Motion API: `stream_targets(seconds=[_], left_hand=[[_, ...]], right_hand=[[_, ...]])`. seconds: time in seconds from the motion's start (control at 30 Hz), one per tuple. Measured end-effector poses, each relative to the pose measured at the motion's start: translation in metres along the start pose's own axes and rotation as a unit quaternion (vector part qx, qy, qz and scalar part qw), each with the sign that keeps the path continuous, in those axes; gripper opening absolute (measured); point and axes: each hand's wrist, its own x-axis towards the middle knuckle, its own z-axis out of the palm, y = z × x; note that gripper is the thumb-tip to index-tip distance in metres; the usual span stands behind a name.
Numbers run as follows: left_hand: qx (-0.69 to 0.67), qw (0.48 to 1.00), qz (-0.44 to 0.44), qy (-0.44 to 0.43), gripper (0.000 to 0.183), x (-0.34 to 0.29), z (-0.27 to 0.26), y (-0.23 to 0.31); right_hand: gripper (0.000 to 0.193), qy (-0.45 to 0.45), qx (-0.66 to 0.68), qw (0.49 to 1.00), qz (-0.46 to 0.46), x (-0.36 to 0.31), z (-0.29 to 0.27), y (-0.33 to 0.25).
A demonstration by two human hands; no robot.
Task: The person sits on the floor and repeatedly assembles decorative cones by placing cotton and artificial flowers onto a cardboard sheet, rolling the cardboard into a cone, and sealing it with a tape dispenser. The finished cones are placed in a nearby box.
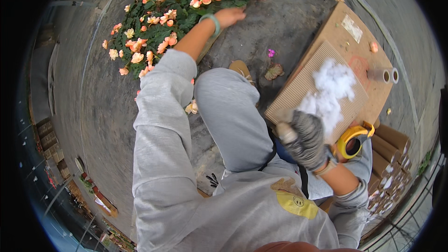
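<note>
My left hand [228,17], bare with a pale green bangle at the wrist, reaches out beside the leaves of potted peach-flowered plants [172,18]. Its fingers point to the right, look stretched out and hold nothing visible; their tips are slightly blurred. My right hand [305,140] wears a grey striped glove and is curled closed near my lap. A beige tip shows at its front; whatever it grips, if anything, cannot be made out. Just beyond it, white fluffy stuffing [331,86] lies on a ribbed corrugated cardboard sheet [298,84].
Beneath the sheet is a brown board [326,30] with clear tape rolls [382,75] and a peach blossom [374,47]. A yellow tape dispenser [347,140] sits beside my right wrist. Rolled cardboard tubes [389,142] are stacked at right. A pink flower [271,53] lies on the dark ground.
</note>
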Motion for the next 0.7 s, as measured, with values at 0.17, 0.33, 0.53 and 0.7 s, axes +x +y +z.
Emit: stream_targets(seconds=[0.17,0.33,0.53,0.7], left_hand=[[0.065,0.979,-0.19,-0.039,0.091,-0.037,0.103,-0.139],[-0.09,0.924,-0.294,0.229,0.111,0.031,0.139,-0.171],[-0.173,0.838,-0.341,0.388,0.079,0.098,0.083,-0.227],[-0.253,0.846,-0.272,0.382,0.047,0.085,0.072,-0.237]], right_hand=[[0.023,-0.005,0.064,0.997,-0.049,0.034,0.055,0.012],[0.02,-0.234,0.155,0.959,0.042,0.026,0.037,0.056],[0.029,-0.259,0.172,0.95,0.039,0.052,0.034,0.077],[0.034,-0.274,0.154,0.948,0.044,0.043,0.024,0.087]])
